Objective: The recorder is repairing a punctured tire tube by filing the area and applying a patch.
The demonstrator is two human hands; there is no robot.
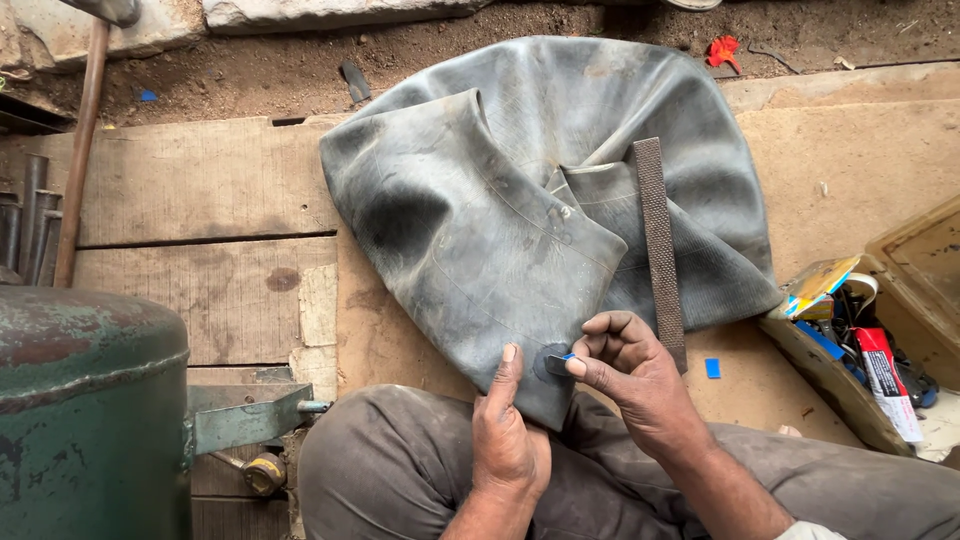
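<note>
A small dark round patch [549, 363] is pinched by the right hand [625, 365] while the floppy grey rubber inner tube [480, 230] is pinned flat by the left hand [507, 420], probably so nothing slides.

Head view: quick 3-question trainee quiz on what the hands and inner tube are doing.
1. True or false: the left hand presses a fingertip on the inner tube beside the round patch.
2. What does the right hand pinch at the patch?
A) the metal rasp
B) a blue backing film
C) a glue tube
3. Fill in: the rasp lies on the ____.

Key:
1. True.
2. B: thumb and forefinger hold the blue backing film at the patch edge.
3. Inner tube; the rasp lies untouched, just above the right hand.
</note>
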